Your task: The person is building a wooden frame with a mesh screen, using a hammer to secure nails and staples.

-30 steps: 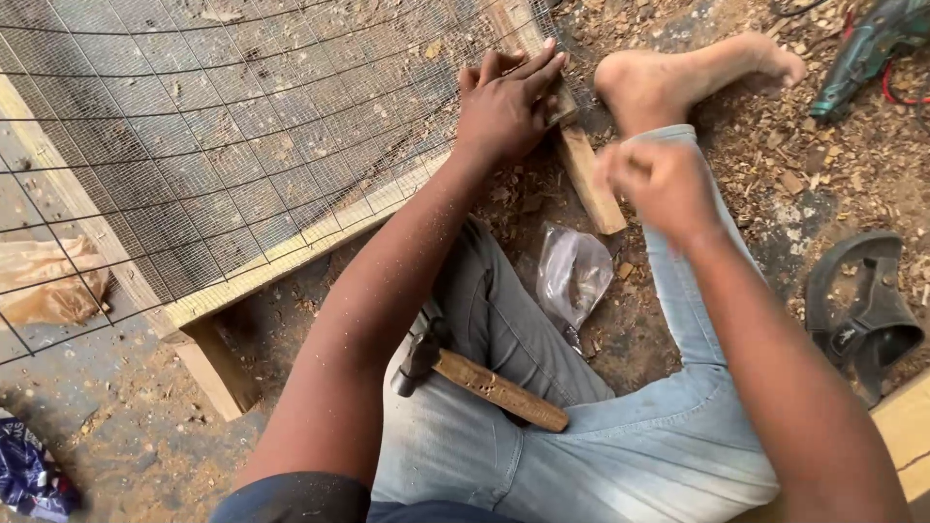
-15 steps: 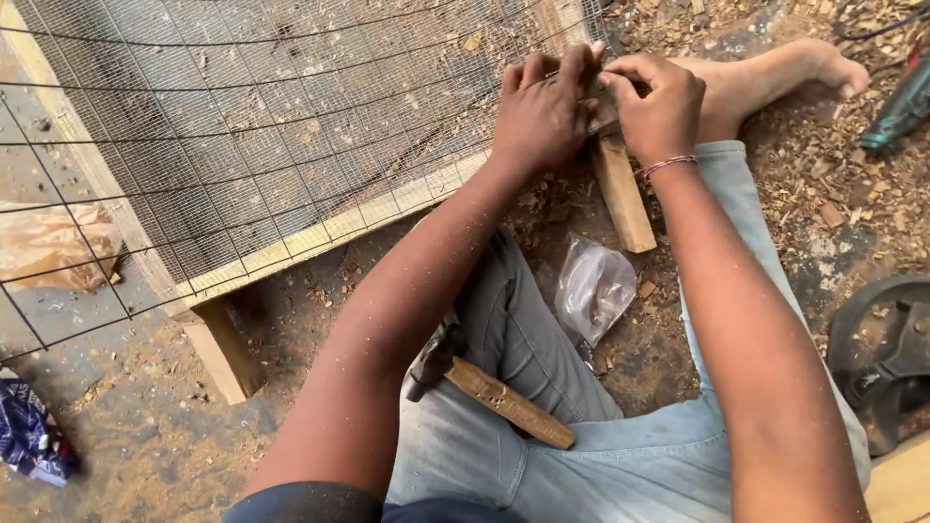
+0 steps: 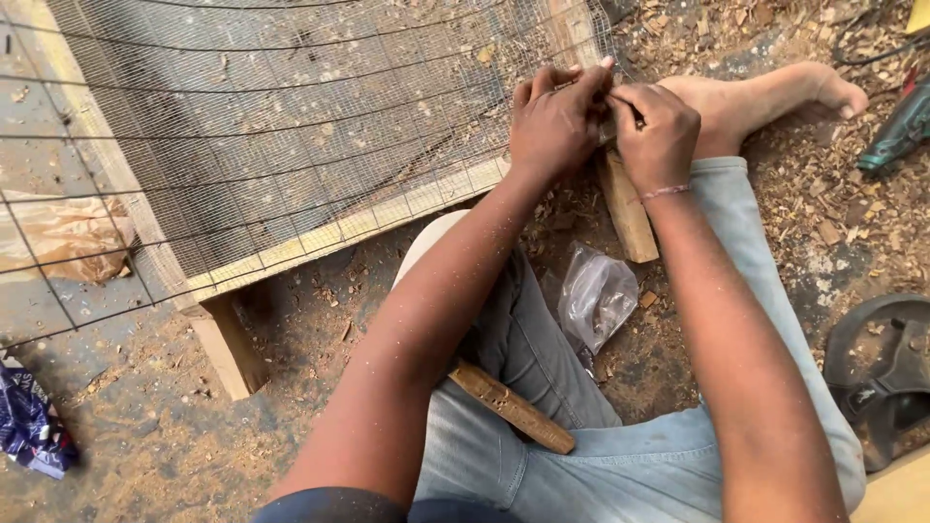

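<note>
- On the sawdust-strewn ground, I sit with my legs out, both hands meeting at the near right corner of a wooden frame covered with wire mesh.
- My left hand is curled over that corner, fingers pinched narrow against the mesh and wood; what it grips, if anything, is hidden.
- My right hand presses up against the left, fingertips closed tight on something too small to make out.
- A short wooden block lies just below my hands, running towards my knee.
- A crumpled clear plastic bag sits on the ground between my legs.
- A hammer's wooden handle rests across my left thigh, its head hidden by my arm.
- My bare foot lies beyond my hands; a dark sandal sits at the right edge.
</note>
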